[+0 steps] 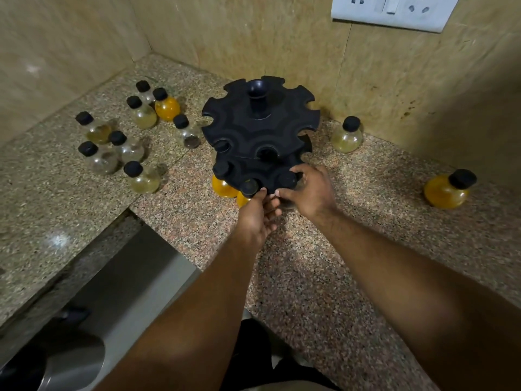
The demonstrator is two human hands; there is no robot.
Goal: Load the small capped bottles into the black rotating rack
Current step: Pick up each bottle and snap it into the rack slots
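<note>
Granite counter [352, 249] in the tiled corner carries the black rack [260, 128], and your right hand [313, 190] curls round a clear bottle [288, 180] standing upright in a front slot of the lower tier, cap toward the rack from your fingertips [279, 193]. Your left hand [258, 215] bunches just beside it under the rim; whether it grips anything cannot be told. Most loose bottles [142, 176] stand away to its left.

1. Dim, warm indoor light; the whole view is soft and grainy.
2. Pale glare spots sit on the polished worktop [57, 239] and the left wall [32, 69].
3. The bottles [142, 176] cast faint shadows to their right.
4. Wide-angle bending at the edges; the right side darkens, and the lower left corner is blurred.
</note>
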